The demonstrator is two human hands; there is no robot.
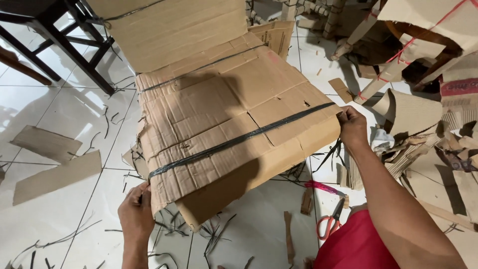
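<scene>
Both hands gripped a cardboard-wrapped chair seat bound with black strap.

The left hand [135, 211] had its fingers curled tight on the black strap [239, 140] at the cardboard wrapping's [224, 114] near-left corner; the right hand [352, 127] pinched the strap's other end at the right edge. Below the right fingers, orange-handled scissors [329, 223] lay on the white tiled floor [64, 109] among cardboard scraps.

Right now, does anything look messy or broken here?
Yes. The cardboard wrap is creased, with a small tear near its right edge. Black strap offcuts and cardboard scraps litter the tiled floor, beside orange-handled scissors.
</scene>
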